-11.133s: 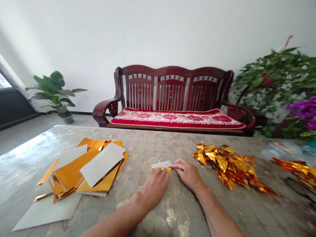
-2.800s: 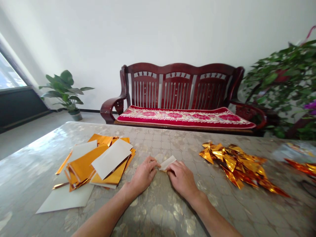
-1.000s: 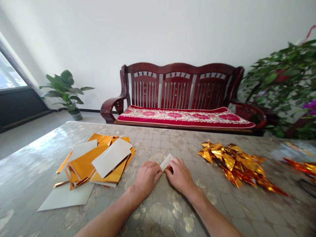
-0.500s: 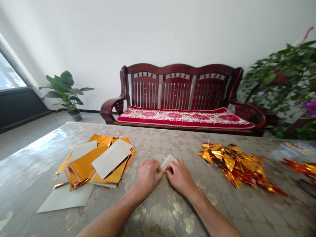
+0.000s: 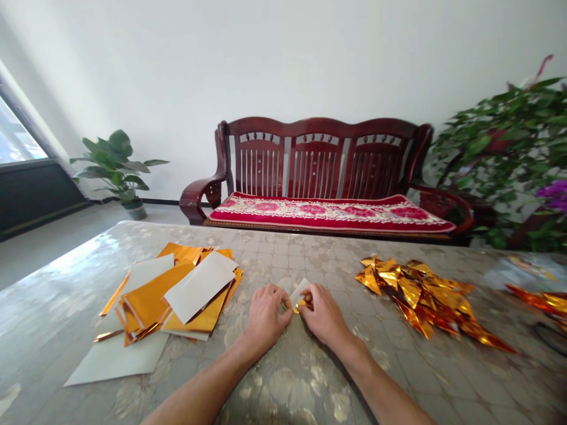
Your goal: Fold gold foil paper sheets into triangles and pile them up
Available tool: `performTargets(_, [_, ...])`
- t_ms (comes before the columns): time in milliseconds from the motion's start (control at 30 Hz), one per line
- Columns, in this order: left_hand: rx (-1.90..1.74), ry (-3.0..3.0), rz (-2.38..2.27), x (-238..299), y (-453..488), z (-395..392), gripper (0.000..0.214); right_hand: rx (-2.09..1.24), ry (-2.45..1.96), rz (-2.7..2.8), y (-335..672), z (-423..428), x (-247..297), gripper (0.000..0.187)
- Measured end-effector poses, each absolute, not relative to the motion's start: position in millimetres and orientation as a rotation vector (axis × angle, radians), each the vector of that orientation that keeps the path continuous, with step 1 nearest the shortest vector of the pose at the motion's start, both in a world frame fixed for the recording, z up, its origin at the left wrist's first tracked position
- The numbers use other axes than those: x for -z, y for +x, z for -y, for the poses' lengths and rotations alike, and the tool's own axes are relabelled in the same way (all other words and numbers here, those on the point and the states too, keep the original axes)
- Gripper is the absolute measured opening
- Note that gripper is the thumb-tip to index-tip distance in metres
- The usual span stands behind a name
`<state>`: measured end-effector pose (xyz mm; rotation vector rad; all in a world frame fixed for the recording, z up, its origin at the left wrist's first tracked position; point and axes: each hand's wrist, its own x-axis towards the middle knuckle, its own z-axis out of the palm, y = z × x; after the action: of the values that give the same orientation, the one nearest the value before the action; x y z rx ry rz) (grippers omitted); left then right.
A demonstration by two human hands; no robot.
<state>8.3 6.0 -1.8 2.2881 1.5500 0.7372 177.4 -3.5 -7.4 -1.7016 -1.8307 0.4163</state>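
Observation:
A small piece of gold foil paper (image 5: 299, 288), pale on its upper face and gold at the near end, lies between my hands at the middle of the table. My left hand (image 5: 268, 311) pinches its left edge, thumb against curled fingers. On the other side, my right hand (image 5: 325, 313) grips the paper near its gold end, where the foil is bent over. The fingers cover much of the sheet. Left of my hands lies a loose stack of flat gold and white paper sheets (image 5: 200, 285). To the right sits a heap of shiny folded gold foil pieces (image 5: 416, 289).
The patterned table (image 5: 283, 254) spans the foreground. A clear plastic bag (image 5: 527, 273) and more orange foil (image 5: 538, 298) lie at its right end. Behind stands a dark red wooden bench (image 5: 316, 159) with a red floral cushion (image 5: 328, 212). Potted plants (image 5: 119, 159) flank it.
More of the gold foil shows at the near end of the paper between my fingers. My right fingers have shifted slightly; both hands stay in nearly the same place.

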Motion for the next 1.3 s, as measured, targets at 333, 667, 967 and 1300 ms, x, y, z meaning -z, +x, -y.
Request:
performTargets(333, [-0.737, 2.338, -1.453, 0.9, 7.6, -2.1, 0.02, -0.439, -1.652, 1.84, 180.2, 0.1, 13.5, 0.025])
performTargets(667, [-0.478, 2.882, -1.332, 1.3, 18.7, 15.1, 0.016, -0.455, -1.689, 1.811, 181.1, -1.1, 11.5, 0.023])
performTargets(967, [-0.164, 3.048, -1.248, 6.8, 21.4, 22.9, 0.024, -0.562, -1.685, 1.786, 192.3, -5.4, 9.1, 0.016])
performTargets(1300, [-0.227, 3.005, -1.17, 0.5, 15.3, 20.2, 0.03, -0.391, -1.54, 2.044, 222.4, -8.9, 3.3, 0.022])
